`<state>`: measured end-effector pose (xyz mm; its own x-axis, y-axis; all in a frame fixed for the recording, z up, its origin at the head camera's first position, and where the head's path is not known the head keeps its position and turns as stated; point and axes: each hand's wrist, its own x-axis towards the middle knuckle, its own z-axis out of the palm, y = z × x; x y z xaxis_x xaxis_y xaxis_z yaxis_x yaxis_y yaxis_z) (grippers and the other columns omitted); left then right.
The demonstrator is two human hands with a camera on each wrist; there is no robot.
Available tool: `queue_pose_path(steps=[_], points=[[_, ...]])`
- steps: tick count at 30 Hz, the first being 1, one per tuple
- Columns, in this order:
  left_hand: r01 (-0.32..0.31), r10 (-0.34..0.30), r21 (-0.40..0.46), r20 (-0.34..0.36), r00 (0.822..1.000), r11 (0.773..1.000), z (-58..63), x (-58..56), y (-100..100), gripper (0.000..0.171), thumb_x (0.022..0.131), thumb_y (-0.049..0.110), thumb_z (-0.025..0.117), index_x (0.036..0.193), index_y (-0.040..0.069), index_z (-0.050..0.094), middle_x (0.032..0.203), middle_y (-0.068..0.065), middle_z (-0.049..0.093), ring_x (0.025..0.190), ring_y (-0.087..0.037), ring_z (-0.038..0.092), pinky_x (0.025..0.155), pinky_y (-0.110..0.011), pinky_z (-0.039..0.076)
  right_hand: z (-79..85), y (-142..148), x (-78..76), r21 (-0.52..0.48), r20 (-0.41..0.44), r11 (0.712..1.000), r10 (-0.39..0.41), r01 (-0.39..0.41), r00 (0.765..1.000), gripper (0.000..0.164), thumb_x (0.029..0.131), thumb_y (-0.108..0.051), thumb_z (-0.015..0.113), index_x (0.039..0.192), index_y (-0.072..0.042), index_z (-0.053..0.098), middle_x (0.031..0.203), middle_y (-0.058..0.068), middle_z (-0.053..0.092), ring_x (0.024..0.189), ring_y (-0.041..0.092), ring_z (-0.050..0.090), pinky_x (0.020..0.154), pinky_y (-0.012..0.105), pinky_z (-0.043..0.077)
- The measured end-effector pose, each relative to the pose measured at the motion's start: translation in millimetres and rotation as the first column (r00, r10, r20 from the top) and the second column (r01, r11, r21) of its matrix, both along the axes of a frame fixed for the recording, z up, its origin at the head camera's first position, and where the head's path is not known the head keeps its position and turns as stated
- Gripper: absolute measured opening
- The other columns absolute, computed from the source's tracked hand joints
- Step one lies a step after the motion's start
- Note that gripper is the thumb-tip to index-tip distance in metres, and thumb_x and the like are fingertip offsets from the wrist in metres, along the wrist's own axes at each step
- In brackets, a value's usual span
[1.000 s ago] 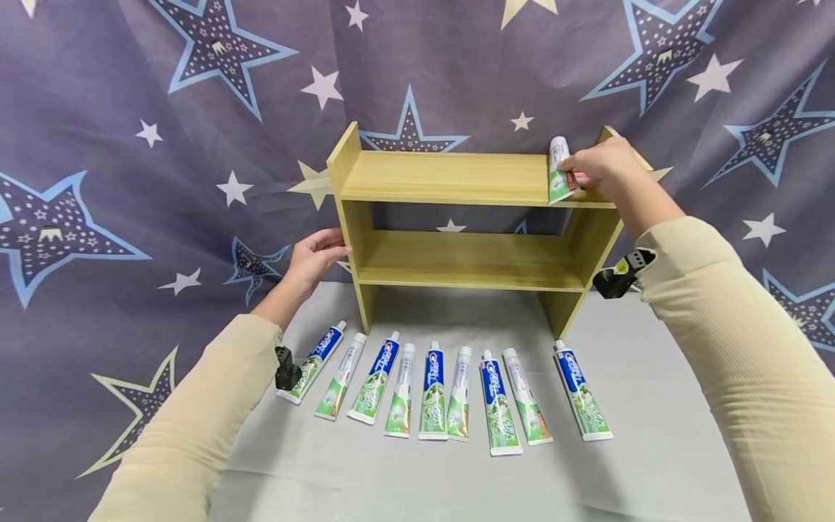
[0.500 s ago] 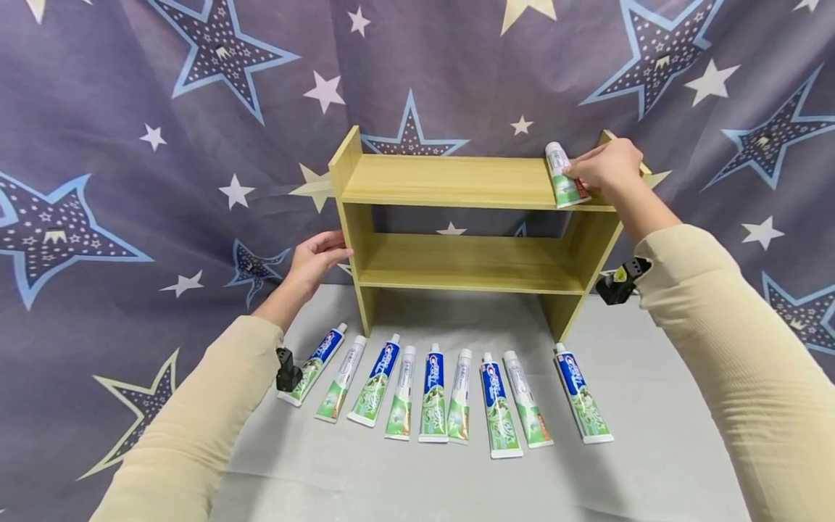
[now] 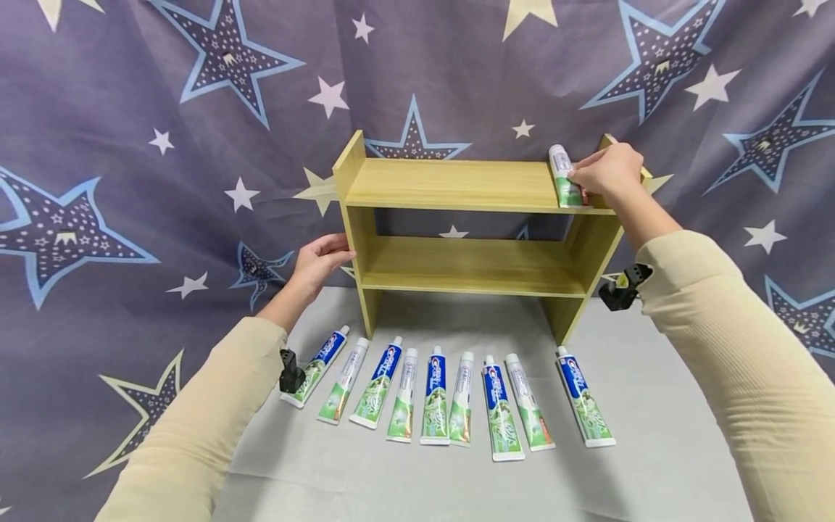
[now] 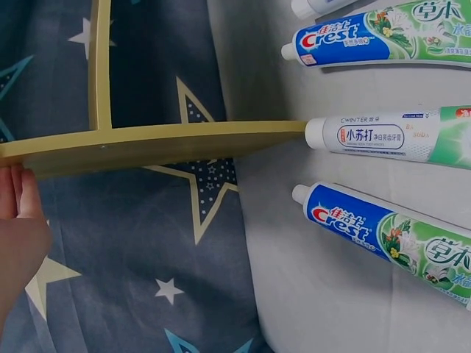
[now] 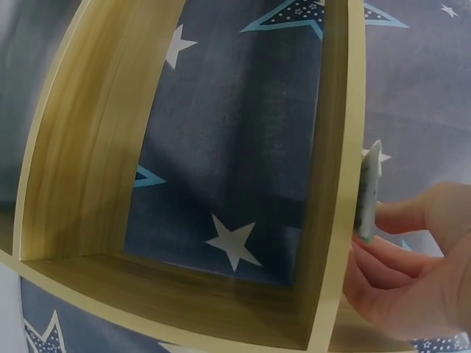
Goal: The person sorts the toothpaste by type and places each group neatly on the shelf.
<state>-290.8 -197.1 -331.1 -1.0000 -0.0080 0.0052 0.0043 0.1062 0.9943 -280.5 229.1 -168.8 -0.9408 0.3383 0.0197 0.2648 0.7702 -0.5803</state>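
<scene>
My right hand (image 3: 608, 170) pinches a white-and-green toothpaste tube (image 3: 562, 177) by its right side, at the right end of the wooden shelf's top board (image 3: 450, 181). The tube lies cap to the back, its crimped end at the board's front edge; fingers cover part of it. In the right wrist view, the tube (image 5: 367, 193) shows edge-on between thumb and fingers. At the shelf's left side panel (image 3: 355, 239), my left hand (image 3: 318, 264) touches the wood with its fingers fairly straight. The left wrist view shows that hand (image 4: 22, 228) against the panel (image 4: 169, 143).
A row of several toothpaste tubes lies on the grey cloth before the shelf, blue-and-green Crest tubes (image 3: 435, 399) alternating with white-and-green ones (image 3: 461, 402). One Crest tube (image 3: 585, 399) lies apart at the right. The lower board (image 3: 470, 268) spans the side panels; a star-patterned curtain (image 3: 261, 109) hangs behind.
The right hand has shifted the held tube slightly rightward along the top board, and its tilt has changed a little. My left hand stays against the panel. The head view has tipped up slightly.
</scene>
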Motion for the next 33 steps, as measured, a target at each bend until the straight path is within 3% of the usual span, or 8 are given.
queue_pose_path(steps=[10, 12, 14, 17, 20, 22, 26, 33], points=[[0.015, -0.015, -0.001, 0.013, 1.000, 1.000, -2.2, 2.9, -1.2, 0.050, 0.090, 0.009, 0.065, 0.137, 0.003, 0.050, 0.130, -0.008, 0.056, 0.100, 0.001, 0.057, 0.115, -0.032, 0.039, 4.4, 2.4, 20.4, -0.064, -0.023, 0.997, 0.051, -0.052, 0.998, 0.054, 0.091, -0.043, 0.056, 0.133, -0.007, 0.056, 0.150, 0.021, 0.037, 0.136, 0.034, 0.030, 0.117, 0.046, 0.028], [0.016, -0.016, -0.006, 0.013, 1.000, 1.000, -2.4, 3.0, -1.5, 0.050, 0.090, 0.009, 0.065, 0.137, 0.003, 0.050, 0.135, -0.011, 0.054, 0.101, 0.000, 0.057, 0.115, -0.032, 0.040, 5.0, 5.2, 25.6, -0.133, -0.050, 0.988, 0.068, -0.074, 0.996, 0.055, 0.091, -0.041, 0.059, 0.132, -0.006, 0.057, 0.131, 0.017, 0.057, 0.127, 0.022, 0.048, 0.112, 0.037, 0.039], [0.014, -0.014, -0.011, 0.008, 1.000, 1.000, -2.3, 3.0, -1.6, 0.049, 0.090, 0.009, 0.065, 0.137, 0.003, 0.051, 0.135, -0.012, 0.054, 0.101, 0.000, 0.057, 0.114, -0.031, 0.040, 6.0, 8.2, 31.1, -0.241, -0.088, 0.964, 0.095, -0.114, 0.992, 0.053, 0.091, -0.036, 0.061, 0.132, -0.003, 0.057, 0.102, 0.003, 0.070, 0.098, 0.006, 0.065, 0.095, 0.025, 0.053], [0.010, -0.010, -0.008, -0.005, 1.000, 1.000, -1.3, 3.0, -1.2, 0.049, 0.090, 0.009, 0.065, 0.136, 0.002, 0.051, 0.128, -0.007, 0.058, 0.101, -0.001, 0.058, 0.114, -0.032, 0.041, 7.6, 13.8, 40.3, -0.406, -0.150, 0.895, 0.134, -0.184, 0.980, 0.031, 0.090, -0.027, 0.065, 0.116, -0.011, 0.067, 0.064, -0.018, 0.064, 0.061, -0.004, 0.066, 0.063, 0.015, 0.057], [0.005, -0.005, 0.009, -0.017, 1.000, 1.000, -0.5, 3.2, -0.3, 0.048, 0.089, 0.007, 0.065, 0.135, 0.000, 0.051, 0.116, 0.002, 0.061, 0.100, -0.001, 0.058, 0.114, -0.033, 0.041, 5.5, 19.9, 53.3, -0.481, -0.215, 0.833, 0.189, -0.272, 0.958, 0.003, 0.090, -0.020, 0.066, 0.089, -0.021, 0.069, 0.063, -0.019, 0.066, 0.061, -0.004, 0.066, 0.060, 0.013, 0.056], [0.001, 0.000, 0.022, -0.021, 1.000, 1.000, -0.3, 3.1, 0.2, 0.048, 0.089, 0.006, 0.065, 0.134, -0.001, 0.051, 0.109, 0.007, 0.061, 0.099, 0.000, 0.058, 0.114, -0.034, 0.041, 1.5, 24.3, 63.0, -0.478, -0.248, 0.819, 0.223, -0.319, 0.943, 0.015, 0.090, -0.019, 0.066, 0.078, -0.028, 0.066, 0.067, -0.021, 0.068, 0.064, -0.004, 0.067, 0.061, 0.013, 0.057], [-0.005, 0.005, 0.023, -0.022, 1.000, 1.000, -0.1, 3.1, 0.4, 0.047, 0.089, 0.006, 0.065, 0.133, 0.000, 0.052, 0.109, 0.007, 0.061, 0.099, 0.000, 0.058, 0.114, -0.034, 0.041, -12.0, 32.0, 82.7, -0.408, -0.293, 0.835, 0.262, -0.368, 0.920, 0.018, 0.091, -0.021, 0.065, 0.079, -0.034, 0.064, 0.070, -0.025, 0.068, 0.066, -0.006, 0.066, 0.063, 0.012, 0.056], [0.001, -0.001, 0.014, -0.005, 1.000, 1.000, -0.8, 3.5, 0.6, 0.048, 0.090, 0.009, 0.065, 0.135, 0.001, 0.051, 0.124, -0.005, 0.059, 0.101, -0.001, 0.058, 0.114, -0.034, 0.041, -49.1, 42.5, 104.7, -0.370, -0.237, 0.862, 0.274, -0.347, 0.932, 0.002, 0.094, -0.026, 0.061, 0.092, -0.026, 0.061, 0.071, -0.029, 0.065, 0.067, -0.010, 0.064, 0.063, 0.011, 0.056]])
